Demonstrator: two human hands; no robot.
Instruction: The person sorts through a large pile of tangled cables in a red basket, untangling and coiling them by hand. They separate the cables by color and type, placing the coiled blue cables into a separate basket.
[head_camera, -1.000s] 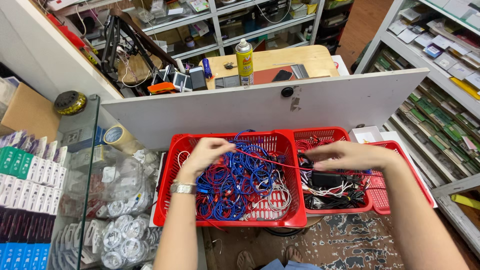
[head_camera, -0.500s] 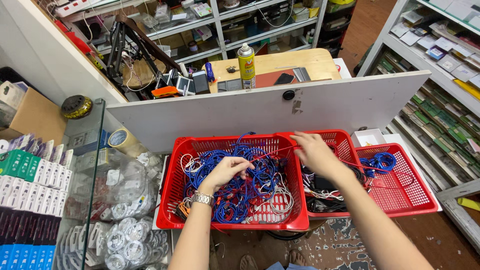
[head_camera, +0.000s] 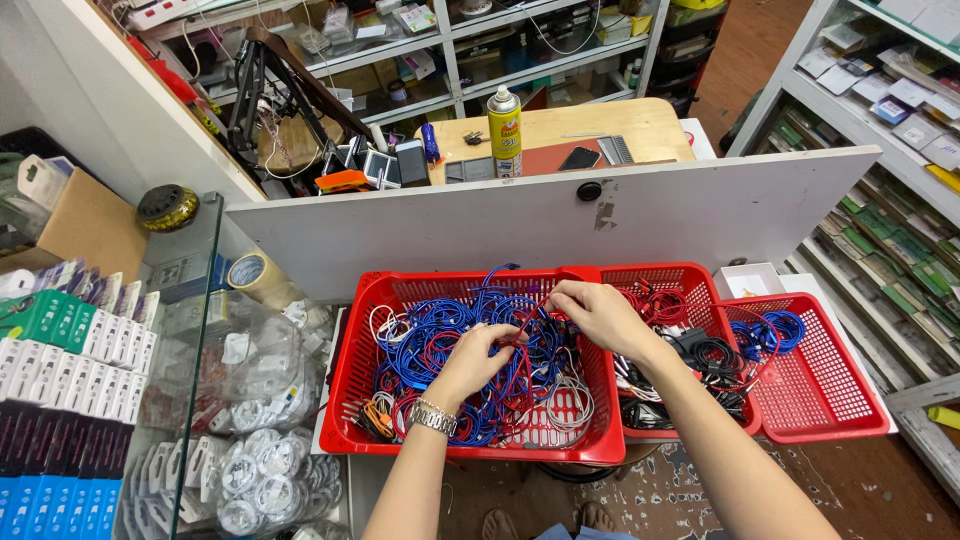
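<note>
Red cable is pinched between both hands above the left red basket: left hand clenched low on it, right hand gripping higher, apparently drawing it free of tangled blue cables.

Both bare forearms are extended forward from the bottom edge of the view, converging toward the middle. The left hand is held palm down, its fingers curled inward and pinched together. A metal watch band is worn on the left wrist. The right hand is set slightly further forward, palm down, with its fingers bent and drawn toward those of the left. The two hands are held close together, fingertips nearly meeting.
</note>
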